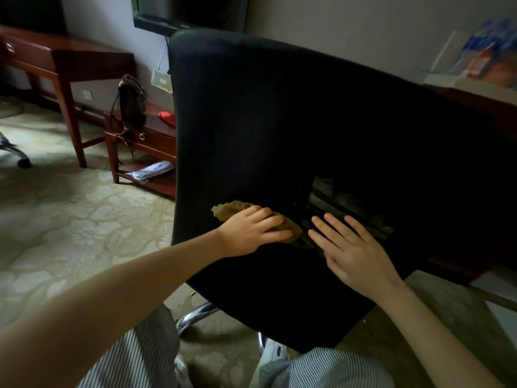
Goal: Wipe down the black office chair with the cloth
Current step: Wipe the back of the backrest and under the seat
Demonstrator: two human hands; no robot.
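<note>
The black office chair [251,121] fills the middle of the head view, its tall backrest facing me and its seat in the foreground. My left hand [253,232] presses a crumpled tan cloth [232,210] onto the rear of the seat, where seat and backrest meet. The cloth shows on both sides of the fingers. My right hand [351,252] lies flat on the seat just to the right, fingers spread, holding nothing. A gap under the backrest shows carpet behind.
A chrome chair base leg [195,316] sticks out below the seat, above my striped trousers. At left stand a wooden desk [67,60] and a low wooden side table [145,138] with a dark handbag [130,105]. Another wooden surface [481,105] sits at right. Patterned carpet covers the floor.
</note>
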